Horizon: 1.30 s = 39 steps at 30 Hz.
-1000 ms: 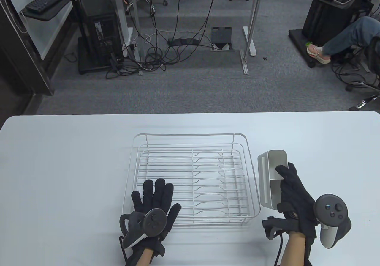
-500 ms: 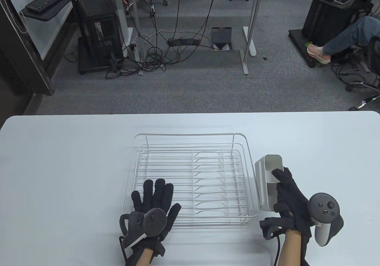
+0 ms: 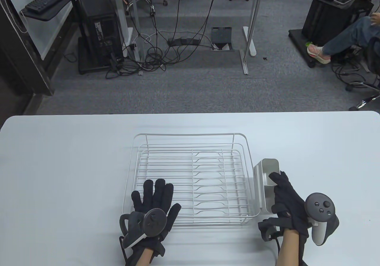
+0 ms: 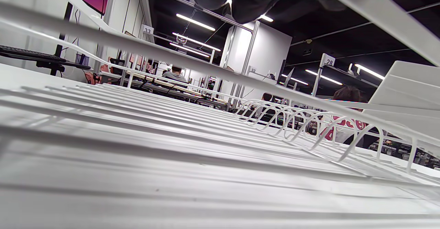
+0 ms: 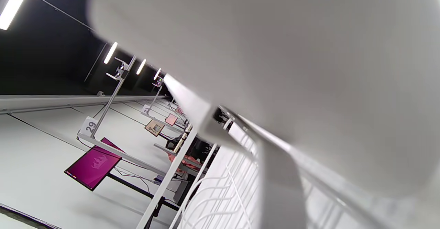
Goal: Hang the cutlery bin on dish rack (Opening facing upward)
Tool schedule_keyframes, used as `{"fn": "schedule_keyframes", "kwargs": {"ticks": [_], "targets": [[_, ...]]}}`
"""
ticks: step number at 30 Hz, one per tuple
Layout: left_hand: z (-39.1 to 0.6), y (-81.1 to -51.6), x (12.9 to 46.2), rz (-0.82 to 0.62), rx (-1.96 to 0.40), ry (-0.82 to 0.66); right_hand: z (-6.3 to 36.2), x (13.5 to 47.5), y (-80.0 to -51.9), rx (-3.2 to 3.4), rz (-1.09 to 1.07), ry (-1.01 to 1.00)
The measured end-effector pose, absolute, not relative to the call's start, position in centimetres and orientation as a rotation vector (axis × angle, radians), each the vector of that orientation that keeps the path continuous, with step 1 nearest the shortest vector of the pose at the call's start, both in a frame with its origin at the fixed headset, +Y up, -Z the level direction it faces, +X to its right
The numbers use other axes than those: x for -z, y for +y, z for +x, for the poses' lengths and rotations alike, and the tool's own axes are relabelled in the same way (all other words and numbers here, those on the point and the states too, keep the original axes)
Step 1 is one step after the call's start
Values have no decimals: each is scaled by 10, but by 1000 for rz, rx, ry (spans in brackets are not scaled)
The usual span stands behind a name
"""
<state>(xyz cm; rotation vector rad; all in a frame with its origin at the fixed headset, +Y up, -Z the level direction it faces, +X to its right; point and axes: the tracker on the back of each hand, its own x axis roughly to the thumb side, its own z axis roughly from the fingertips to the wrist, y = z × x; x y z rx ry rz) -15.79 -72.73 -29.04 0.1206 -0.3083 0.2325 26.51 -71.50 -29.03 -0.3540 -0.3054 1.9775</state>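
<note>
A white wire dish rack [image 3: 190, 147] stands mid-table. The white cutlery bin [image 3: 265, 171], opening up, is against the rack's right rim. My right hand [image 3: 285, 194] grips the bin from its near right side, fingers reaching into the opening. My left hand [image 3: 156, 199] rests flat, fingers spread, on the rack's near left corner. In the right wrist view the bin's wall [image 5: 292, 57] fills the frame, with its hook over a rack wire [image 5: 237, 122]. In the left wrist view the rack's wires [image 4: 206, 132] run across and the bin [image 4: 405, 88] shows at right.
The white table [image 3: 59, 165] reaches wide on both sides of the rack. Beyond its far edge are grey carpet, desk legs, cables, and a seated person's leg [image 3: 338, 43] at the far right.
My right hand has carried the bin left and toward me, from a gap beside the rack to against the rack's right rim. My left hand has stayed put.
</note>
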Motion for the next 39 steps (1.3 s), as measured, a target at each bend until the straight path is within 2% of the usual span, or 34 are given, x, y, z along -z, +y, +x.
{"fn": "schedule_keyframes", "kwargs": {"ticks": [21,39], "targets": [[-158,-728,291,121,-233,-308,270,294,-736,-1939,-387,-222],[-158,-728,291,121,-234,-306,273,290,-736,-1893,-377,-224]]}}
